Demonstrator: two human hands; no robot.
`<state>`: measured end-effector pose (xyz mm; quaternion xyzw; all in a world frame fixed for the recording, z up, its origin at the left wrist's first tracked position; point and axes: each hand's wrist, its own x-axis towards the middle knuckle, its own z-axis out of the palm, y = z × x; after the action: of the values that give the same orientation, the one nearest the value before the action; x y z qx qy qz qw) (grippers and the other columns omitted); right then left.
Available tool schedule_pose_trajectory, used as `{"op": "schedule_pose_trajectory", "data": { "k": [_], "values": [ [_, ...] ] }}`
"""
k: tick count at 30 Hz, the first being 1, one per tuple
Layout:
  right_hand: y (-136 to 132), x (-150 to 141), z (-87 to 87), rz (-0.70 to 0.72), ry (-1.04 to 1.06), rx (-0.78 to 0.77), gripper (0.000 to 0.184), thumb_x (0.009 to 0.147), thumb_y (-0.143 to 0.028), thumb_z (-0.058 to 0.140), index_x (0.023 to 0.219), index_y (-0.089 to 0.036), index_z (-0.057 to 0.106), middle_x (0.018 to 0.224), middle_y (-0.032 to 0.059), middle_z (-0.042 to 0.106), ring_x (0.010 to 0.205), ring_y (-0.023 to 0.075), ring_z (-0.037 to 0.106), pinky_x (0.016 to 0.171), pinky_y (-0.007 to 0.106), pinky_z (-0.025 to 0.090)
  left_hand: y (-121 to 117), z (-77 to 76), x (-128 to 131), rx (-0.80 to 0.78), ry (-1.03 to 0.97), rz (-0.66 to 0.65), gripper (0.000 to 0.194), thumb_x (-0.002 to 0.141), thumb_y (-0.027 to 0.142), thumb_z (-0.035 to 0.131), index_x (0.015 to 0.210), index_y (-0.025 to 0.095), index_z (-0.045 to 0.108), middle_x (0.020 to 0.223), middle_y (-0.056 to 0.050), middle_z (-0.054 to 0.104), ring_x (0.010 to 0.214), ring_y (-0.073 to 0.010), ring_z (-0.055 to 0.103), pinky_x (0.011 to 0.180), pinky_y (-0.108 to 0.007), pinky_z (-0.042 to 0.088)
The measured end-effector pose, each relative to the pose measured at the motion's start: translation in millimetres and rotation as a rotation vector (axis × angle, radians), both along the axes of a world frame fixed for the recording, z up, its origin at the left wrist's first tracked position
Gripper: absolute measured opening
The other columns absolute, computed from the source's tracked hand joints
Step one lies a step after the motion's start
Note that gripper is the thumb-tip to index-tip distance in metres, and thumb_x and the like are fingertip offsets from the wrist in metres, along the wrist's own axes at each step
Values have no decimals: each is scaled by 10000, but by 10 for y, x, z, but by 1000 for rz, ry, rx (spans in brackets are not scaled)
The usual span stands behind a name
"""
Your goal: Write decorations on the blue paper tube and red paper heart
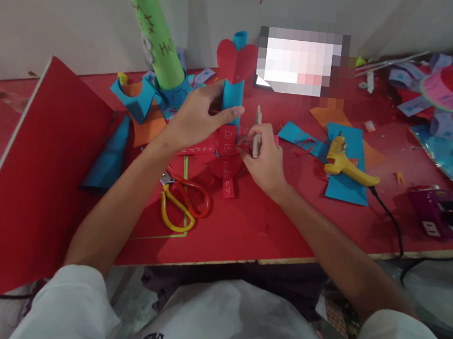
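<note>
My left hand [204, 110] is closed around an upright blue paper tube [233, 97], thumb across its front and the other fingers mostly hidden behind. A red paper heart [236, 62] is fixed to the tube's upper part. From the tube's base spread red paper strips [226, 169] with white handwriting. My right hand [266, 160] is closed, with a white pen [258, 132] held between its fingers, tip pointing up and away. Its thumb and fingertip touch or nearly touch the red strip at the base. Scissors [184, 203] with red and yellow handles lie in front of my left hand.
A green paper tube [155, 32] with writing stands at the back left. A tall red board [28, 170] leans at the left. To the right are a yellow glue gun [346, 163] on blue paper, a purple device [435, 210] and a pink-and-red paper craft [445, 92].
</note>
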<state>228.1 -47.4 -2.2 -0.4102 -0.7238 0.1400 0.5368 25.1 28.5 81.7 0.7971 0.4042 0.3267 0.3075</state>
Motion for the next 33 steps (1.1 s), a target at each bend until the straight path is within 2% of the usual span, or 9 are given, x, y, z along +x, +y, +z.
{"op": "schedule_pose_trajectory", "data": {
  "k": [4,7,15,21,26,30,33],
  "values": [
    [-5,-8,-13,25,8,-43,247,931,-277,551,1137,-208,432,947,-53,623,657,119,534,631,196,337,-17,5,10,-21,-25,-8,590,962,731,681,977,143,629,949,-73,585,848,-125,557,811,-312,474],
    [1,-1,-15,51,28,-53,257,931,-261,544,1144,-218,408,939,-77,613,651,106,525,617,182,322,-15,-1,13,-21,-31,-25,552,966,703,688,970,154,629,979,-71,624,857,-125,565,820,-324,495],
    [49,53,-35,65,47,-92,261,931,-255,547,1139,-214,394,963,-46,613,653,125,511,604,215,320,-15,-12,10,-19,-40,-65,520,985,668,678,974,150,645,975,-76,649,859,-131,588,804,-316,469],
    [67,65,-56,46,31,-93,254,924,-279,517,1135,-219,388,968,-58,601,664,122,521,614,212,316,-12,-11,8,10,-94,-65,634,925,778,703,975,146,699,957,-73,666,813,-117,566,763,-302,452],
    [38,67,-8,58,99,-30,264,952,-243,550,1190,-222,438,998,-30,603,723,146,563,636,254,351,-8,30,-22,-58,-103,-129,671,887,801,729,1036,148,684,1111,-96,701,958,-175,648,886,-364,525],
    [65,117,30,74,258,53,239,1041,-248,596,1252,-228,486,1111,20,568,894,195,629,760,311,460,-32,98,-9,-3,-143,-42,656,883,817,710,980,174,627,1004,-79,684,879,-156,613,843,-358,517],
    [106,173,71,76,346,125,190,1108,-277,639,1240,-246,507,1097,16,547,946,207,652,818,323,503,-50,139,20,39,-203,25,650,858,839,716,964,206,617,930,-57,664,810,-138,592,773,-339,504]
  ]
}}
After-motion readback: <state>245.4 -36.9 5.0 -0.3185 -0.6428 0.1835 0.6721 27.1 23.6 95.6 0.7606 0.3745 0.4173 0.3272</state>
